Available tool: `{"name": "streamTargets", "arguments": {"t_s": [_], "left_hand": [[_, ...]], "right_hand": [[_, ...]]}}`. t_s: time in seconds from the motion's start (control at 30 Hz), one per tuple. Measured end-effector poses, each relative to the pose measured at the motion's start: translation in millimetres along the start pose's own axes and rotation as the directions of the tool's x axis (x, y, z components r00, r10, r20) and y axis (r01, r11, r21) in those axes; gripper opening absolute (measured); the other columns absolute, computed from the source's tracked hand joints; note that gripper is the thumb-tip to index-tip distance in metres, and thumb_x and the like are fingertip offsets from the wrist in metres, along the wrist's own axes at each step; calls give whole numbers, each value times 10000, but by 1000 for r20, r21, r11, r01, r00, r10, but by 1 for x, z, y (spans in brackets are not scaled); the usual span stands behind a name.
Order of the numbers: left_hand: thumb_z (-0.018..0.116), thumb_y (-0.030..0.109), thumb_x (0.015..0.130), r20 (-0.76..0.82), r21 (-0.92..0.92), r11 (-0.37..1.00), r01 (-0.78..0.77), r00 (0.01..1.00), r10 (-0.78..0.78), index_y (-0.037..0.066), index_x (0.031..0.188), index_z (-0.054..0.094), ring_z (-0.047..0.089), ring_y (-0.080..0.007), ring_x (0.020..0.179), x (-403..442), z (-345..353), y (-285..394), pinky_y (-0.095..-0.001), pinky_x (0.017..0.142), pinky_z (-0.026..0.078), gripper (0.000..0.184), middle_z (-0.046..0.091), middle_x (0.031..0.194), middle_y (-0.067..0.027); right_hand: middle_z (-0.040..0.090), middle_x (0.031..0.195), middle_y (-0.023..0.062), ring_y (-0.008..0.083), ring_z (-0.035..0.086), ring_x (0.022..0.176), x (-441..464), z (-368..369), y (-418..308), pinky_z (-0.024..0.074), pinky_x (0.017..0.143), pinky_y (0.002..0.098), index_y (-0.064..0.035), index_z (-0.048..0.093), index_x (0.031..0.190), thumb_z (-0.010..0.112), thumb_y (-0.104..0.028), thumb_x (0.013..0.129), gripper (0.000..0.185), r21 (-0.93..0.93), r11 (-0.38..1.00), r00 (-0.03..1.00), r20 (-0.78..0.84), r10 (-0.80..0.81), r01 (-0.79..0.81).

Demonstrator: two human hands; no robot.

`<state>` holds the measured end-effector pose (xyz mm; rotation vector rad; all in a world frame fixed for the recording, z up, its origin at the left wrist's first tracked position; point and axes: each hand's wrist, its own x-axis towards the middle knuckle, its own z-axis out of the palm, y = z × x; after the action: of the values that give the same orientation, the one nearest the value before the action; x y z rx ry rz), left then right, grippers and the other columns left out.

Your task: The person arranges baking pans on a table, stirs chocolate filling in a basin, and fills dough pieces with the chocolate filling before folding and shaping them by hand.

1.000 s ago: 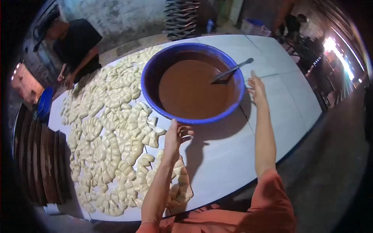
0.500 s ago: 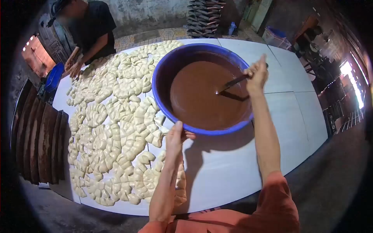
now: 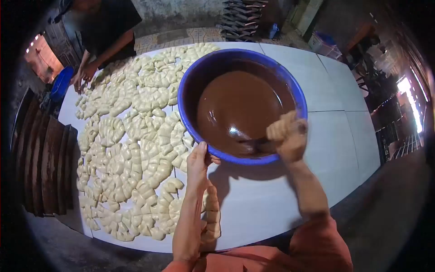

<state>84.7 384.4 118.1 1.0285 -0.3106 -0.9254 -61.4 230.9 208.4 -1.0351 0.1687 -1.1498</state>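
Observation:
A large blue plastic basin (image 3: 182,106) of smooth brown liquid (image 3: 240,102) stands on the white table (image 3: 331,140). My left hand (image 3: 199,156) is closed on its near left rim, thumb on the outside. Over the near right part of the basin is my right hand (image 3: 287,133), a fist somewhat smeared by motion. It grips a dark stick-like stirrer, whose lower end is in the liquid and mostly hidden by the hand and glare. Pale, glossy dough pieces (image 3: 136,152) cover the table left of the basin, some close to my left forearm.
Across the table at far left, a person in dark clothes (image 3: 108,27) has both hands at the dough. Curved brown trays (image 3: 47,167) stand stacked at the left edge. A dark stack (image 3: 242,20) stands by the back wall, near a blue container (image 3: 274,31).
My right hand has swept the stirrer from the basin's far right toward its near right side. The basin has turned or shifted slightly, and my left hand stays on the rim.

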Motion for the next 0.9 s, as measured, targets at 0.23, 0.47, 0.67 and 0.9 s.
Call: {"name": "streamTargets", "arguments": {"t_s": [0.23,0.47,0.67,0.9], "left_hand": [[461,370,1013,34,-20,1000,22,999,-22,45,891,618,630,-123,645,5,-4,-1,-274,656,532,381,655,737,-57],[477,387,1003,16,97,995,5,1000,-7,50,879,610,607,-123,669,-2,3,3,-275,688,501,383,644,740,-52],[440,359,1024,17,59,998,-3,1000,2,29,885,606,637,-142,670,1,-3,-2,-286,686,533,395,665,755,-76],[503,375,992,-5,106,994,-21,1000,21,43,909,614,639,-136,685,2,-2,-2,-297,684,535,360,659,763,-59]], "right_hand": [[266,455,-45,77,267,387,163,-75,-4,254,377,280,-178,316,539,541,-505,947,570,-455,883,884,-356,-303,119],[426,523,2,107,422,487,99,54,63,330,449,314,-84,412,564,510,-375,990,525,-442,895,963,204,175,-69],[219,461,-63,82,195,379,51,-48,-36,222,385,261,-188,302,624,359,-421,1033,474,-298,954,999,22,28,-20],[542,594,2,149,476,541,177,-28,101,422,560,323,-17,670,781,538,-399,960,441,-490,819,950,73,-303,298]]}}
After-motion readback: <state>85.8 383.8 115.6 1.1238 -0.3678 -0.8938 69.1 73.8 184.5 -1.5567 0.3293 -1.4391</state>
